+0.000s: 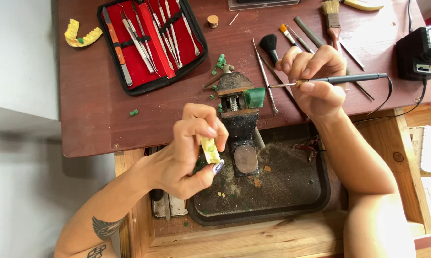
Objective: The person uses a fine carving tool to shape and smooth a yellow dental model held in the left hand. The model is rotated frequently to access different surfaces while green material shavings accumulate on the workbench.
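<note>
From the head camera I look down on a dark red wooden table (96,119) and both hands.

My left hand (189,153) is curled tight around a small pale yellow tooth cast (209,150). The fingers pinch it from the top and the thumb presses from below. The cast sits in front of the table edge, over a dark metal tray (292,191) full of dust and little crumbs.

My right hand (316,81) grips a thin black pen-shaped tool with a metal tip (339,80). The tip points left, at a green block of wax (254,97). I cannot tell if the tip touches it. The block is held in a small black metal vise (239,119) that stands at the table edge, between my two hands. A black cord runs from the tool to a black box with a dial (420,53) at the far right.

At the back left lies an open black case with a red lining and many thin metal tools (151,40). Just left of it rests another yellow tooth cast (81,34). Small green wax bits (220,61) lie near the vise. Brushes and thin metal picks (272,48) lie close to my right hand.
</note>
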